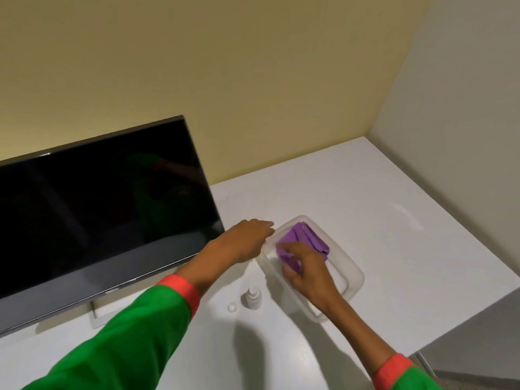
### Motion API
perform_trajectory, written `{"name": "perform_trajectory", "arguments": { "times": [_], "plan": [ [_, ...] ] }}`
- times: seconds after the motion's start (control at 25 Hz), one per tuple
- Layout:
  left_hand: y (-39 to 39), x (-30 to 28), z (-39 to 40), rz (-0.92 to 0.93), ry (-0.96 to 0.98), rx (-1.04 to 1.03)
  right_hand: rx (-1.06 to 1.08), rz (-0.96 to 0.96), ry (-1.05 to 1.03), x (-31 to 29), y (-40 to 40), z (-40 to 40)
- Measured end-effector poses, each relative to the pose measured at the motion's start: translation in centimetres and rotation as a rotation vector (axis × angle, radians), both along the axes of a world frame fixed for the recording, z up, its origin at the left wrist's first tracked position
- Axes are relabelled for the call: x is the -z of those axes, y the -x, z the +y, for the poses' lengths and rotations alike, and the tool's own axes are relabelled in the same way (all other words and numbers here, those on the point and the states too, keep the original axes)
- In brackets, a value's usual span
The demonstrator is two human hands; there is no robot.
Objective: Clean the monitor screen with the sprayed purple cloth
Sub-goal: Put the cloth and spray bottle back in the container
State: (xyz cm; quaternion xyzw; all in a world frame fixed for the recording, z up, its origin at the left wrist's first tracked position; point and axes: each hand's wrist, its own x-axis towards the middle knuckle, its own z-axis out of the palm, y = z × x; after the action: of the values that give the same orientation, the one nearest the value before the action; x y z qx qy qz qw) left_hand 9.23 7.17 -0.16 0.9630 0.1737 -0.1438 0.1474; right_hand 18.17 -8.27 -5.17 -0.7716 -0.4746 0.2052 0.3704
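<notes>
A purple cloth lies folded inside a clear plastic container on the white desk. My right hand reaches into the container and pinches the cloth's near edge. My left hand rests at the container's left rim, fingers extended, holding nothing that I can see. The monitor stands at the left with a dark, switched-off screen, its right edge close to my left hand.
A small clear spray bottle stands on the white desk in front of the container, its loose cap beside it. Walls close the desk at the back and right. The desk's front right edge drops to the floor.
</notes>
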Motion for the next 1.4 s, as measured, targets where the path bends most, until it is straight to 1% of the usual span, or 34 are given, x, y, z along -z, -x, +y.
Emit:
{"name": "perform_trajectory", "arguments": {
  "times": [0.04, 0.12, 0.16, 0.24, 0.32, 0.4, 0.48, 0.52, 0.56, 0.6, 0.64, 0.72, 0.84, 0.92, 1.04, 1.16, 1.32, 1.4],
  "plan": [
    [1.3, -0.1, -0.1, -0.025, 0.005, -0.006, -0.048, 0.091, 0.007, -0.1, 2.0, 0.0],
    [4.0, 0.4, -0.5, -0.073, 0.009, -0.042, -0.132, 0.220, 0.097, 0.6, 5.2, 0.4],
    [5.5, 0.7, -0.8, -0.100, 0.012, -0.072, -0.158, 0.250, 0.148, 1.2, 6.4, 0.6],
    [8.0, 1.9, -1.4, -0.152, 0.026, -0.138, -0.182, 0.232, 0.199, 2.5, 7.6, 0.8],
    [10.2, 3.8, -2.6, -0.167, 0.087, -0.252, -0.148, 0.150, 0.151, 3.4, 8.4, 0.4],
    [12.3, 6.2, -4.1, -0.119, 0.192, -0.377, -0.183, 0.020, 0.148, 4.6, 9.2, 0.0],
    [14.1, 8.5, -5.5, -0.015, 0.280, -0.434, -0.367, -0.143, 0.247, 6.0, 10.1, -0.7],
    [15.0, 9.3, -5.9, 0.028, 0.299, -0.442, -0.477, -0.267, 0.279, 7.0, 10.6, -1.0],
    [15.8, 10.0, -6.2, 0.055, 0.307, -0.445, -0.573, -0.422, 0.282, 8.0, 11.2, -1.3],
    [16.4, 10.5, -6.3, 0.074, 0.312, -0.450, -0.638, -0.531, 0.310, 8.5, 11.6, -1.3],
    [16.9, 10.9, -6.2, 0.083, 0.314, -0.456, -0.652, -0.596, 0.341, 8.6, 11.9, -1.2],
    [17.4, 11.4, -5.8, 0.079, 0.302, -0.467, -0.638, -0.686, 0.318, 8.2, 12.0, -0.7],
    [16.8, 11.7, -4.9, 0.045, 0.259, -0.452, -0.676, -0.824, 0.309, 7.7, 11.7, -0.6],
    [15.9, 11.8, -4.9, 0.017, 0.225, -0.428, -0.673, -0.865, 0.274, 8.1, 11.1, -1.3],
    [14.8, 12.5, -5.1, -0.021, 0.183, -0.360, -0.634, -0.850, 0.221, 9.0, 9.8, -2.3],
    [14.0, 12.7, -5.2, 0.017, 0.146, -0.302, -0.562, -0.822, 0.180, 8.6, 8.5, -2.5],
    [14.6, 13.0, -5.6, 0.014, 0.074, -0.363, -0.581, -0.823, 0.163, 8.9, 9.0, -2.7],
    [15.5, 13.1, -5.6, -0.005, 0.090, -0.452, -0.623, -0.827, 0.188, 9.6, 9.5, -2.8]
  ]
}}
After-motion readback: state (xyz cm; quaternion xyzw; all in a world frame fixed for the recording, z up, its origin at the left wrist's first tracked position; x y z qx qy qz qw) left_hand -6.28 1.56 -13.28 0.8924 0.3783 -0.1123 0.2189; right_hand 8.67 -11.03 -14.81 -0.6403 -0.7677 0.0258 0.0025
